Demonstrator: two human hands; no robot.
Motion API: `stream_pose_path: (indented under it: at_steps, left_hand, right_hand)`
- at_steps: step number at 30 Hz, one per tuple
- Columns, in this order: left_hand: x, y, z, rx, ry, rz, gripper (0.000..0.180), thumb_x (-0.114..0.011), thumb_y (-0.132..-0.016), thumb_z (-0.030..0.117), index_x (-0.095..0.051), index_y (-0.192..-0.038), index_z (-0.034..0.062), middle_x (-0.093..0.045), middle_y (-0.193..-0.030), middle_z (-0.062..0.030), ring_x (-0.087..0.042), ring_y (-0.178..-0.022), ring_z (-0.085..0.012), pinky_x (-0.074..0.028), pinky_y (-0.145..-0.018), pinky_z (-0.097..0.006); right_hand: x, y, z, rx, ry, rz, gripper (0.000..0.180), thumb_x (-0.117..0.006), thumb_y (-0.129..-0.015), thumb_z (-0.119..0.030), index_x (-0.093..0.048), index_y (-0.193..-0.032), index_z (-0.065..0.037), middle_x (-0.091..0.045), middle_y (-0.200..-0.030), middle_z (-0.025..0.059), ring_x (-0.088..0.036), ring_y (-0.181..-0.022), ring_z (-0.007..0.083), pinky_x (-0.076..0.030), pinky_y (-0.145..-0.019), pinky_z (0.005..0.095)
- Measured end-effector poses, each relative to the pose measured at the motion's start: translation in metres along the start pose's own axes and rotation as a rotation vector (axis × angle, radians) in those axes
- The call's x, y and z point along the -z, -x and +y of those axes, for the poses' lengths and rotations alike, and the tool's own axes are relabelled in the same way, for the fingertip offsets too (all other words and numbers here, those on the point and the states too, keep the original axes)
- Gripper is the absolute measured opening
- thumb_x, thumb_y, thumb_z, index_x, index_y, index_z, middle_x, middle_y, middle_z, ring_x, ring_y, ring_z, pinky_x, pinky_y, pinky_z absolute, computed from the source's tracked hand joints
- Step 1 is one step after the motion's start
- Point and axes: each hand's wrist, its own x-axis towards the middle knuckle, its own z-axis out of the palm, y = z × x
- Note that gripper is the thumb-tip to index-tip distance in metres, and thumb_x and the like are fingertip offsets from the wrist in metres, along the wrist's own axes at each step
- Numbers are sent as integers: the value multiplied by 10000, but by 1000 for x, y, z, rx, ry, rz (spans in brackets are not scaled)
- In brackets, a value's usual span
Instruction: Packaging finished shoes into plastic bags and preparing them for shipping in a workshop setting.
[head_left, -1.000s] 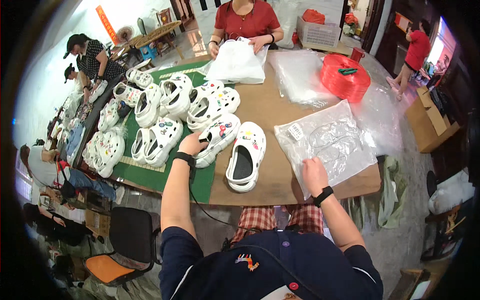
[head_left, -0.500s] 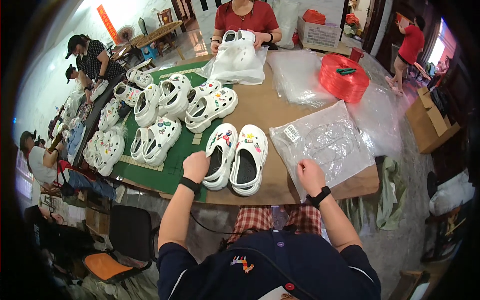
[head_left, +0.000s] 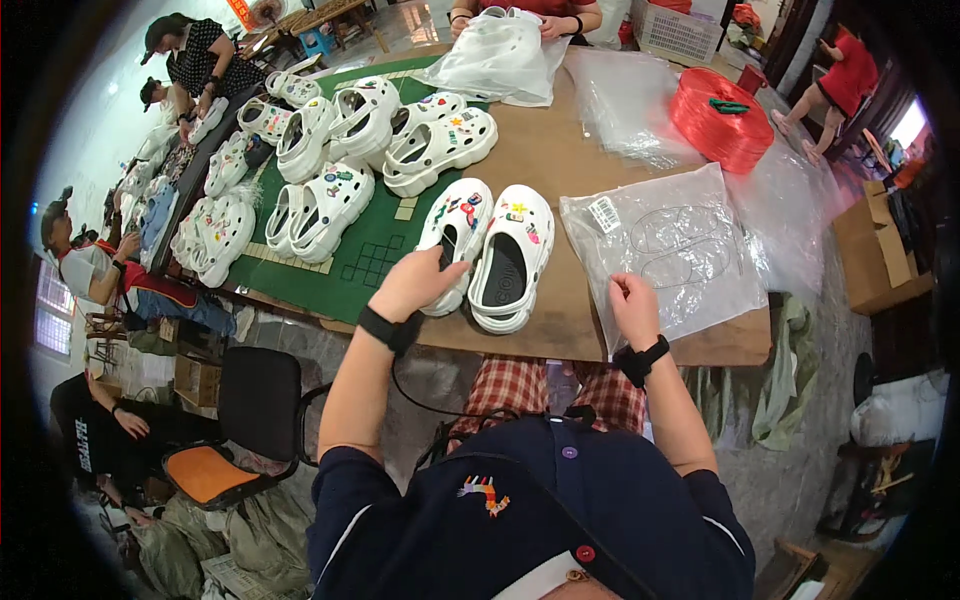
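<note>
Two white clogs with colourful charms stand side by side before me, toes pointing away: a left clog [head_left: 457, 215] and a right clog [head_left: 512, 258]. My left hand [head_left: 415, 283] reaches over the heel of the left clog, thumb stretched out apart from the fingers. Its fingertips are partly lost at the shoe's opening. A clear plastic bag [head_left: 690, 215] with a white label and an outline of soles lies flat to the right. Over its near left part my right hand [head_left: 633, 305] is closed, fingers curled, with nothing visible in them.
More white clogs [head_left: 335, 195] crowd a green cutting mat [head_left: 375, 265] on the left. A red twine roll [head_left: 720, 120] sits on stacked clear bags [head_left: 630, 100] at the right. Across the table [head_left: 575, 290], a person's hands hold a white bag [head_left: 500, 60]. A chair [head_left: 260, 405] stands lower left.
My left hand has moved from beside the left clog onto its heel and has unfolded from a fist. My right hand stays closed over the bag. Across the table, the bag covers its clogs more.
</note>
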Motion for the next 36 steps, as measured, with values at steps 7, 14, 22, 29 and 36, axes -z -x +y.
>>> stream_pose_path:
  at_steps: [7,14,22,29,36]
  left_hand:
    - [-24,-24,25,92,-297,166,662,-663,-738,539,-543,-1035,-41,-646,-873,-250,-645,-833,-378,-526,-724,-440]
    - [-61,-24,42,33,-312,418,275,-621,-741,271,-631,-732,-4,-653,-754,-205,-651,-727,-360,-532,-670,-425]
    - [-58,-31,18,154,-105,468,417,-695,-731,344,-582,-811,-50,-635,-804,-269,-624,-782,-422,-505,-718,-467]
    - [-62,-35,-6,101,41,387,495,-708,-720,380,-574,-950,-38,-648,-846,-258,-639,-809,-404,-514,-709,-461]
    - [-67,-35,9,64,-29,438,389,-676,-753,393,-641,-828,14,-664,-789,-187,-648,-721,-365,-515,-672,-445]
  right_hand:
    - [-14,3,24,-158,-224,9,237,-610,-860,-218,-651,-916,8,-651,-738,97,-608,-672,155,-474,-634,291]
    - [-6,2,19,-192,-211,-5,228,-617,-841,-220,-661,-908,-6,-667,-783,115,-632,-706,190,-484,-656,302]
    - [-6,-1,5,-177,-38,-83,280,-570,-848,-285,-674,-971,-56,-675,-875,132,-647,-814,284,-496,-722,364]
    - [-15,-4,-3,-69,99,-119,281,-549,-845,-289,-682,-970,-75,-660,-932,151,-619,-884,333,-486,-751,400]
    - [-5,-3,19,-3,29,-107,282,-521,-859,-255,-660,-919,-18,-639,-866,204,-612,-836,376,-472,-716,421]
